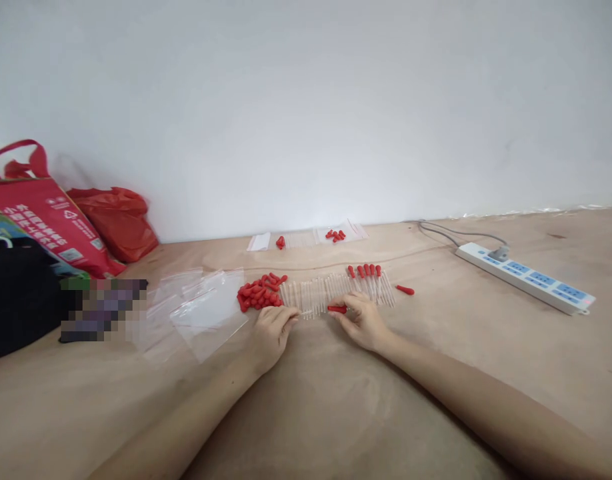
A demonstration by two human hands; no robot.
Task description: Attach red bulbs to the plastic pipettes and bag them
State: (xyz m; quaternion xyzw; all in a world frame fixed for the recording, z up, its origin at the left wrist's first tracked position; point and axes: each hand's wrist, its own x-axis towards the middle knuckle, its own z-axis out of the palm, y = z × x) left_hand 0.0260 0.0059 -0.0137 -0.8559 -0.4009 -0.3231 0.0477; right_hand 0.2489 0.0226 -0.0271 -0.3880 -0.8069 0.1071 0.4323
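A row of clear glass dropper tubes lies on the wooden table. A pile of red rubber bulbs sits at its left end. Several tubes at the right end carry red bulbs. My left hand pinches the end of a clear tube. My right hand pinches a red bulb against that tube's other end. One loose red bulb lies to the right of the row.
Clear zip bags lie spread at the left. Two filled bags rest by the wall. A white power strip lies at the right. Red bags and a black bag stand at the far left.
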